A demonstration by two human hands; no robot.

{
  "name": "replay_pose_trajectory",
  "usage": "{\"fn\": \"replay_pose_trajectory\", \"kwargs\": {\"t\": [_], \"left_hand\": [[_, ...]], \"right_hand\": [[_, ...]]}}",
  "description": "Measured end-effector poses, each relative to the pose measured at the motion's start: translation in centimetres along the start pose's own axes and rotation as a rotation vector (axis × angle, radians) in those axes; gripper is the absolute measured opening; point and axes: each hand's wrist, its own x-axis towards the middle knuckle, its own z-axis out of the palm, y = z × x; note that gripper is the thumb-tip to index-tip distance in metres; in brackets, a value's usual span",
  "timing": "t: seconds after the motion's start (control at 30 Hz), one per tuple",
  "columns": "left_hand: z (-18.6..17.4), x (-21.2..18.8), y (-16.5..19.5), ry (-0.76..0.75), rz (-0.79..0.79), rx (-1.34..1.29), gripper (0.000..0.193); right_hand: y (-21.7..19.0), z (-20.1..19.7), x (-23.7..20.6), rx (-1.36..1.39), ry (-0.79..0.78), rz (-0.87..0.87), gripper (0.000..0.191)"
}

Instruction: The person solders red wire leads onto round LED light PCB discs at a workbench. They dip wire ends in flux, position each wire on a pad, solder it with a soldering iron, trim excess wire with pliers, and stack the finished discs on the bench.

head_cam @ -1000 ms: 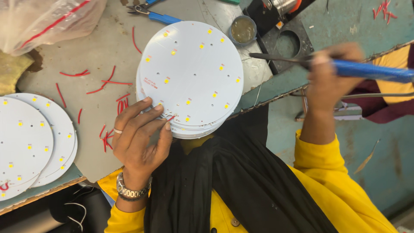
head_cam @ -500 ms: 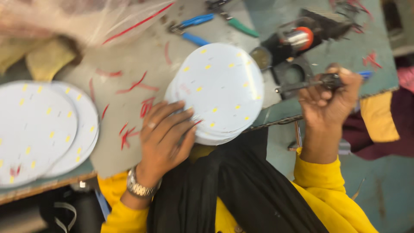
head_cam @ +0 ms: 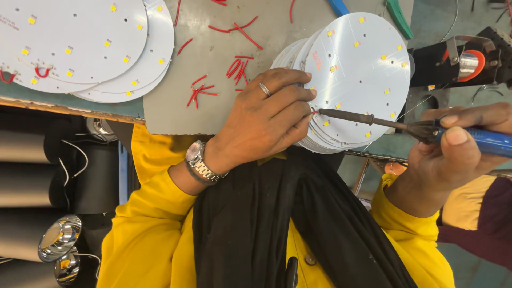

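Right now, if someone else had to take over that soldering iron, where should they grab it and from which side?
Grip the soldering iron by its blue handle, where the right hand holds it, coming from the right end. The dark metal shaft runs left toward the stack of round white boards and the left hand, so that end is likely hot and crowded.

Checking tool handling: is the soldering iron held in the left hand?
No, the right hand grips the blue-handled soldering iron, while the left hand rests on the stack of round white boards.
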Motion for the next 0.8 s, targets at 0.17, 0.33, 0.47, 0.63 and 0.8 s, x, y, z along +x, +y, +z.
{"fn": "replay_pose_trajectory", "kwargs": {"t": [0.17,0.33,0.47,0.63,0.8], "left_hand": [[-0.1,0.0,0.2,-0.018,-0.008,0.019,0.014],[-0.5,0.2,0.5,-0.06,0.003,0.064,0.016],[-0.8,0.4,0.8,-0.083,0.018,0.113,0.014],[-0.9,0.6,0.9,-0.082,0.022,0.13,0.014],[-0.9,0.7,0.9,-0.091,0.031,0.143,0.014]], "right_hand": [[-0.6,0.6,-1.0,0.443,0.204,0.386,0.027],[0.1,0.3,-1.8,0.484,0.241,0.404,0.032],[0.6,-0.5,-1.5,0.357,0.204,0.327,0.038],[-0.4,-0.1,-1.5,0.499,0.314,0.471,0.037],[-1.2,-0.3,-0.9,0.405,0.195,0.437,0.037]]}}
